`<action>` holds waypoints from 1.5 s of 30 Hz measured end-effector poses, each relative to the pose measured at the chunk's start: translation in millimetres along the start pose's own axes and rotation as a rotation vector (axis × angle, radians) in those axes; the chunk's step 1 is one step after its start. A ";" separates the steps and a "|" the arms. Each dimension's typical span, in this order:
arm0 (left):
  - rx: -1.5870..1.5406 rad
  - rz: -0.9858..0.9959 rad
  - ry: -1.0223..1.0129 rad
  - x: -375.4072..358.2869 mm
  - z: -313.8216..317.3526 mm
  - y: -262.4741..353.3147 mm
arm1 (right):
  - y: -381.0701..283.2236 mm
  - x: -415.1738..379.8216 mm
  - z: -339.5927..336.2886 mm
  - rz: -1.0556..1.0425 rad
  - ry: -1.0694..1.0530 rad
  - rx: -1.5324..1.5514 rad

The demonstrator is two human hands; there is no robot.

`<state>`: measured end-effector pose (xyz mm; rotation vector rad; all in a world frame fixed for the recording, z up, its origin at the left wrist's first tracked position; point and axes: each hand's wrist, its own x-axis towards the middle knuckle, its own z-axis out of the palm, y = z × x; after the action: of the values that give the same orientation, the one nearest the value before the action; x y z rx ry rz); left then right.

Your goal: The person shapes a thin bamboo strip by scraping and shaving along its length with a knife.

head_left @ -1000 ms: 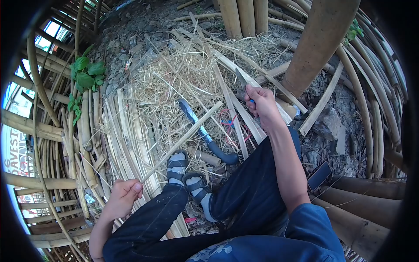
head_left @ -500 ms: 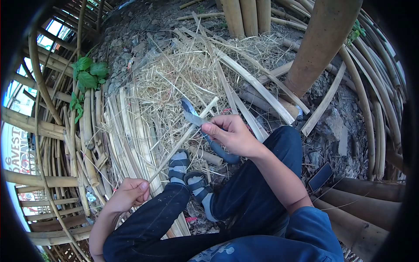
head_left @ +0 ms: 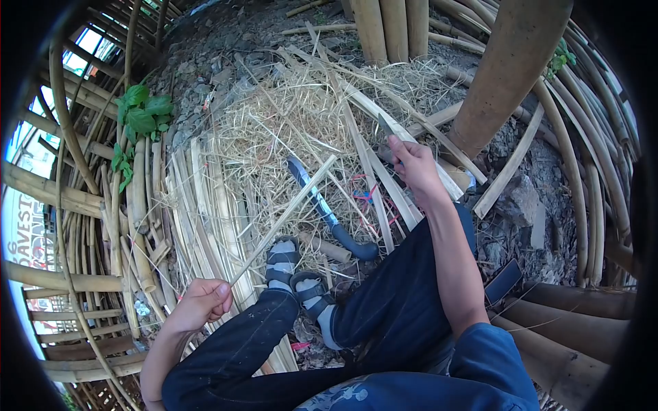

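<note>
My left hand (head_left: 203,305) is closed around the lower end of a thin bamboo strip (head_left: 284,218), which slants up and to the right over the straw. My right hand (head_left: 415,168) grips a small knife (head_left: 386,126); its blade points up and left, and its handle is mostly hidden by the fingers. The knife is apart from the strip. Between my hands, a curved machete (head_left: 319,203) with a dark hooked handle lies on the shavings, passing behind the strip.
Bamboo shavings (head_left: 274,127) cover the ground ahead. Split bamboo slats (head_left: 199,198) lie at the left beside a bamboo lattice (head_left: 62,281). A thick bamboo post (head_left: 507,75) rises at the right. A dark phone-like object (head_left: 503,281) lies near my right elbow.
My right hand has swung up and to the right with the knife, away from the bamboo strip. The machete is now less covered. My left hand has barely moved.
</note>
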<state>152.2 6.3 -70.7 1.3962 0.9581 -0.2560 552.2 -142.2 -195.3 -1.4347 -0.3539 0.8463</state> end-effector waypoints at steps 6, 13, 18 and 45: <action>0.049 -0.060 -0.001 14.3 7.7 -3.2 | 4.7 -37.0 53.2 -0.113 -0.224 0.301; 0.234 0.087 -0.082 29.6 14.3 -0.1 | 12.8 -45.3 69.6 -0.039 -0.101 0.371; 0.638 0.349 0.221 16.8 7.0 25.9 | 4.6 -17.8 29.5 -0.191 0.027 0.438; 1.091 0.628 0.749 -17.2 -24.9 29.6 | 10.9 13.9 -17.3 -0.121 0.466 0.636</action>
<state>151.1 28.7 -34.8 2.8428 0.9201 0.3133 570.1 -145.9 -211.9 -0.9556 0.1760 0.4415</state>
